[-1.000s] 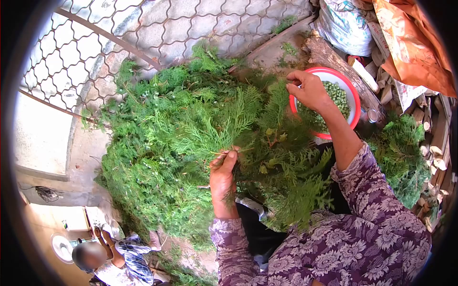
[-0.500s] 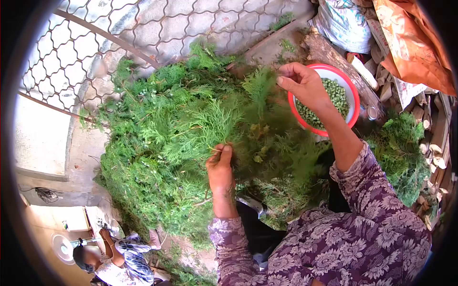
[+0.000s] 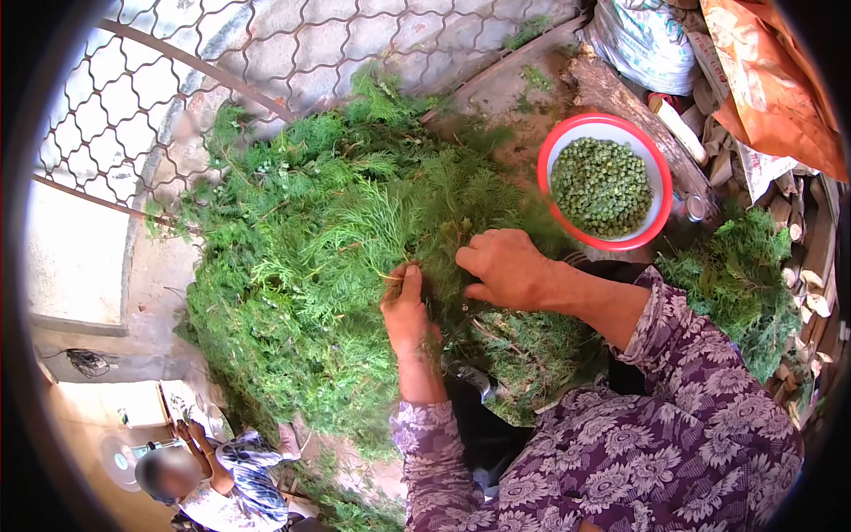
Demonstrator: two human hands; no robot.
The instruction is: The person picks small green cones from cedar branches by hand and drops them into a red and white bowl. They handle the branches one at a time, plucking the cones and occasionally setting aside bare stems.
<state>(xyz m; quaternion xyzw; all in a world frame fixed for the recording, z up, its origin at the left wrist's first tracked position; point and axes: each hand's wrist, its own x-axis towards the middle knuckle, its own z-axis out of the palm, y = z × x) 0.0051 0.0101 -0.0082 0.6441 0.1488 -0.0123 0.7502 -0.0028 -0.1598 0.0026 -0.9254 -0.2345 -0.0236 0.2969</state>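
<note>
My left hand (image 3: 409, 315) pinches the stem end of a feathery green sprig (image 3: 368, 230), over a wide heap of cut foliage (image 3: 266, 293). Just to its right, my right hand (image 3: 510, 270) has its fingers bent together, pointing left toward the sprig's base; what they hold, if anything, is too small to make out. Beyond that hand, at the upper right, stands a white bowl with a red rim (image 3: 548, 142). Small round green pods or berries (image 3: 601, 188) fill much of it.
Wire mesh (image 3: 328, 53) borders the heap at the top. A log (image 3: 620, 89), sacks (image 3: 643, 44), an orange sheet (image 3: 771, 80) and split wood (image 3: 798, 257) lie at right. Another person (image 3: 213, 479) sits at the lower left, near a fan (image 3: 120, 461).
My right hand has come down and left from beside the bowl to near my left hand, uncovering the bowl's contents. The left hand stays nearly in place with the sprig.
</note>
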